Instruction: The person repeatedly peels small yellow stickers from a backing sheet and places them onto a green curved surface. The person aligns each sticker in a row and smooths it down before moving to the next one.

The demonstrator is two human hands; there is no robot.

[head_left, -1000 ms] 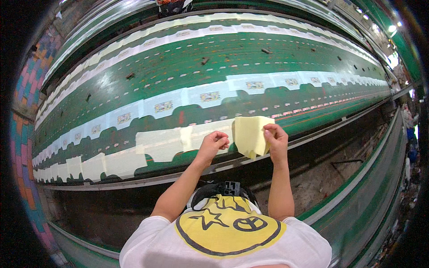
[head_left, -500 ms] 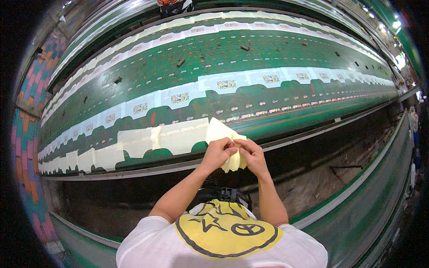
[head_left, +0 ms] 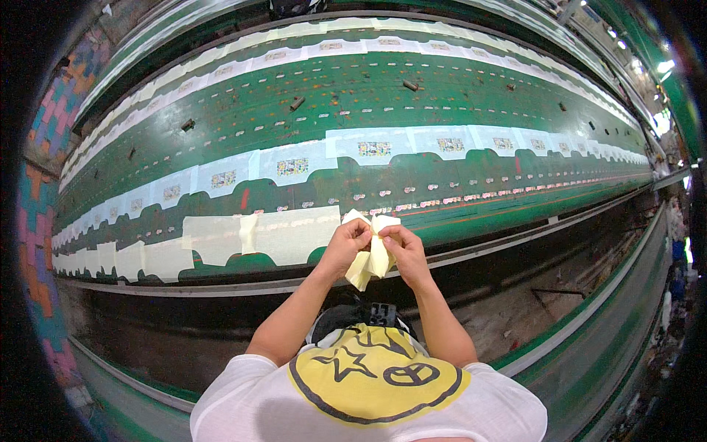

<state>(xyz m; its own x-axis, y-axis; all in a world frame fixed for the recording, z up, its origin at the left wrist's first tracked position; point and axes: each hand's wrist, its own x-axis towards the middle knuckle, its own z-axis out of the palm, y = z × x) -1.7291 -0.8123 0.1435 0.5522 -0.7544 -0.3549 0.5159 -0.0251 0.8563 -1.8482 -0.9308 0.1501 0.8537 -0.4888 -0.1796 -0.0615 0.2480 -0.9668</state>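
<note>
Left hand [head_left: 345, 246] and right hand [head_left: 407, 254], fingers pinched closed, hold bunched pale-yellow fabric [head_left: 380, 259] at near edge of long green counter [head_left: 475, 227]. Layers hard to count; uneven pull could crease or drop one.

Pale yellow cloth [head_left: 378, 259], pale blue multicolour-printed sheets [head_left: 374, 149]

One left hand [head_left: 345, 247] and one right hand [head_left: 407, 255] are showing, with pale yellow cloth [head_left: 380, 258] whose folds are hiding its number of pieces. One white shirt [head_left: 243, 401] is carrying one round yellow print [head_left: 368, 395]. On one green table [head_left: 243, 132], four rows of cloth are running: one near cream row [head_left: 294, 239], one blue row [head_left: 350, 145], one white row [head_left: 308, 53] and one far cream row [head_left: 328, 32]. At least six dark blocks [head_left: 297, 103] are lying there; the blue row is counting more than eight pieces.
</note>
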